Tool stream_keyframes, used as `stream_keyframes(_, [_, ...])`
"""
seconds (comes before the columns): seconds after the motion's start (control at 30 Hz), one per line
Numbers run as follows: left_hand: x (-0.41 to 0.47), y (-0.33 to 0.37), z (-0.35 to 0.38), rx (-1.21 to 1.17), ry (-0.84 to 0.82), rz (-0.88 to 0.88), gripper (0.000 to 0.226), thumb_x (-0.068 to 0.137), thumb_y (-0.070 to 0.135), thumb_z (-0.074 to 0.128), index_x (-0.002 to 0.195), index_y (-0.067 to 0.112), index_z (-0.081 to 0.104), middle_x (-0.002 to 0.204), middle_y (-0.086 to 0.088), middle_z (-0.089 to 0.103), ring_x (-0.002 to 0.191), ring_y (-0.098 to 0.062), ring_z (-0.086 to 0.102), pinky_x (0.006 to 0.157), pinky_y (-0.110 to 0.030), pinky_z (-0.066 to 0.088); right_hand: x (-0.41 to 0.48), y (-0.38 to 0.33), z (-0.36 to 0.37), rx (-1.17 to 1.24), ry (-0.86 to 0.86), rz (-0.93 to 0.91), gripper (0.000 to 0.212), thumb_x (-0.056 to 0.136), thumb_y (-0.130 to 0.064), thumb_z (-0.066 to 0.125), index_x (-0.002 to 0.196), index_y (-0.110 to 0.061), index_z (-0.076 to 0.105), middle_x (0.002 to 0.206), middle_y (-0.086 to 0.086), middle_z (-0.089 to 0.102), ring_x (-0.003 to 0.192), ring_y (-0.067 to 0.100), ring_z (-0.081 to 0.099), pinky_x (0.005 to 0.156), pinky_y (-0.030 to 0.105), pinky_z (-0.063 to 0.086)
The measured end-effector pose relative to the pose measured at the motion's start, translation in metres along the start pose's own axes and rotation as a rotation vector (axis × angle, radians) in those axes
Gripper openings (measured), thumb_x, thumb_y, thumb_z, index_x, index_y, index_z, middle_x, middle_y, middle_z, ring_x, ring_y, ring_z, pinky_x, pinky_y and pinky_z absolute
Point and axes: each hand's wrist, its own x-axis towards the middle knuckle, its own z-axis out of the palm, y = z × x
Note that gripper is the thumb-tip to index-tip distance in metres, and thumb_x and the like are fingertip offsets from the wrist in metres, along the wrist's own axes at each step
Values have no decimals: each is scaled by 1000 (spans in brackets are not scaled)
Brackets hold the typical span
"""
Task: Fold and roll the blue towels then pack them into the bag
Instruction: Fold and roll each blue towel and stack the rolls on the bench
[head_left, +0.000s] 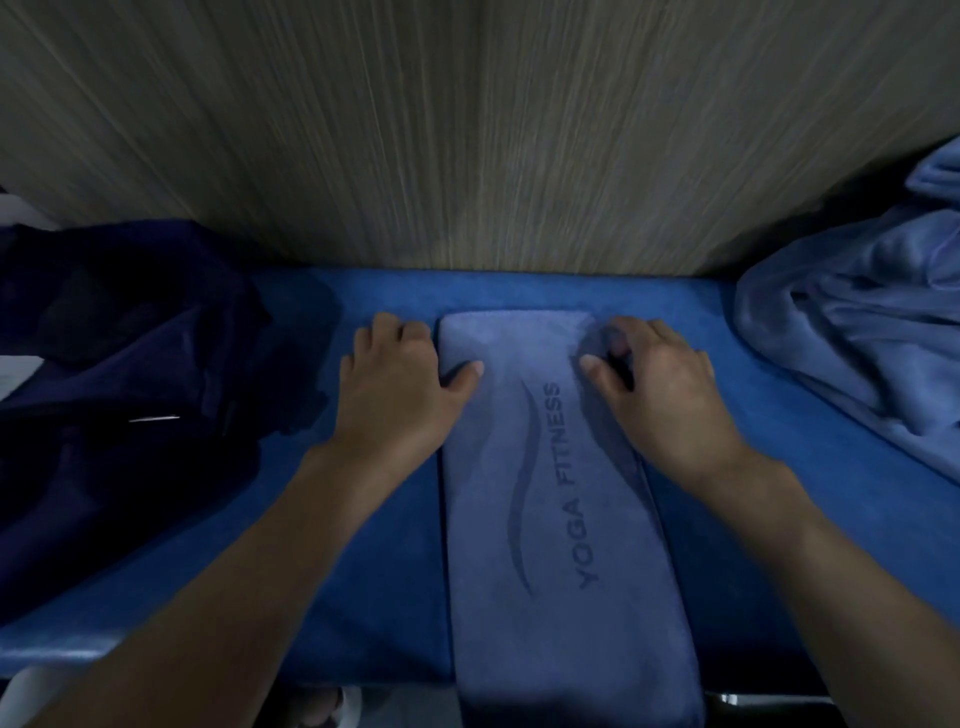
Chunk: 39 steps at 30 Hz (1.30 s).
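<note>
Wall: a wood-grain wall (467, 130) rose straight behind my work surface.
Table: the blue table (363, 571) ran from side to side in front of me, and everything lay on it.
Bag: the dark bag (119, 364) slumped at my left, well apart from my work. I could not tell whether anything was inside it.
Heap: a loose heap of towels (857, 338) sat crumpled at my right. None of them was folded.
Towel: the folded towel (561, 519) lay in the middle as a long narrow strip with its printed side up. It ran from the near edge of the table almost to the wall.
Left hand: my left hand (395, 384) was at the far left edge of the strip. The fingers were curled down beside it and the thumb lay on top, pinching the edge.
Right hand: my right hand (660, 384) gripped the far right corner, fingers bent round it and thumb on the cloth.
Progress: folding looked finished for this one towel. I judged rolling was about to start from the far end. Packing and the whole heap remained.
</note>
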Motion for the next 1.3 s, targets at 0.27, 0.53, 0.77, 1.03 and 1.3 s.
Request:
stream_keyframes(0.27, [12, 5, -1, -385, 3, -83, 17, 80, 28, 75, 83, 30, 58, 84, 17, 58, 81, -3, 58, 93, -42, 48, 18, 1, -5, 162, -131, 162, 26, 84, -36, 68, 77, -17, 52, 73, -8, 55, 76, 14, 52, 76, 33, 20])
stream_keyframes(0.53, [15, 12, -12, -761, -103, -165, 35, 84, 11, 74, 117, 13, 63, 88, -12, 74, 81, -15, 71, 76, -30, 58, 14, 4, -14, 668, -166, 206, 13, 78, -25, 77, 79, -23, 65, 74, -10, 69, 74, 14, 65, 84, 46, 53])
stream_keyframes(0.77, [17, 8, -18, -851, -163, -160, 6, 90, 7, 67, 91, 1, 68, 73, -15, 68, 47, -13, 59, 38, -21, 37, 15, 5, -18, 801, -70, 199, 14, 84, -13, 75, 77, -14, 63, 70, -3, 71, 51, 9, 61, 47, 22, 46])
stream_keyframes(1.03, [14, 8, -14, -948, -157, -58, 20, 89, -3, 65, 103, 10, 63, 97, -7, 73, 80, -20, 74, 64, -29, 58, 14, 8, -22, 946, -102, 174, 22, 86, 5, 66, 99, -11, 57, 89, 5, 70, 68, 17, 73, 53, 22, 54])
stream_keyframes(1.3, [0, -2, -13, -702, -114, 169, 28, 85, -7, 64, 89, 21, 70, 84, 4, 73, 51, -22, 62, 51, -23, 52, 1, 28, -23, 598, -16, -267, 22, 80, 10, 68, 84, -12, 66, 92, 11, 65, 78, 16, 65, 68, 24, 49])
